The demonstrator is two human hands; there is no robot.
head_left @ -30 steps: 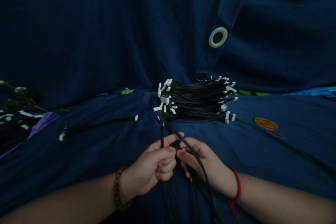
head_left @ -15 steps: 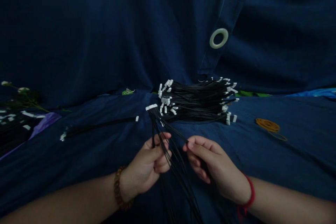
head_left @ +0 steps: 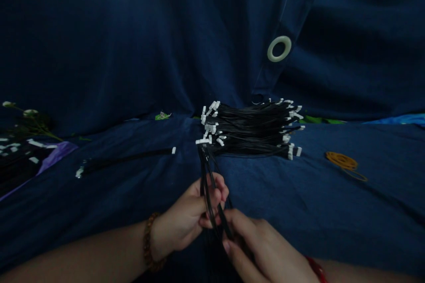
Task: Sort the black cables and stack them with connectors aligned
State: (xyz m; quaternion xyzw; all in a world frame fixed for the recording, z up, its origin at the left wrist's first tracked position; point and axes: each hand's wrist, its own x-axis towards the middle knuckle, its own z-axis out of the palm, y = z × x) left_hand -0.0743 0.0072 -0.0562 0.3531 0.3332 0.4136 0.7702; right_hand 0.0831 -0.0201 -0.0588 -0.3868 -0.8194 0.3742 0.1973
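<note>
My left hand (head_left: 195,208), with a beaded bracelet at its wrist, is closed around a bundle of thin black wires (head_left: 206,172). A white connector (head_left: 203,141) tops that bundle, in front of a large pile. Lower down, my right hand (head_left: 255,243) pinches the same wires between thumb and fingers, close beside my left hand. The lower ends of the wires drop into shadow and cannot be made out. Just beyond lies the pile of black wire harnesses (head_left: 252,128), white connectors at both its ends.
One more wire harness (head_left: 133,158) lies to the left on the dark blue cloth (head_left: 282,194). Orange rubber bands (head_left: 341,160) lie at the right. Far left are a purple sheet (head_left: 58,157) with more connectors and white flowers (head_left: 30,113). A curtain with rings (head_left: 279,49) hangs behind.
My right hand has moved down and toward my left hand, along the wires. The held connector has shifted right, and the spread wires are now gathered closer together.
</note>
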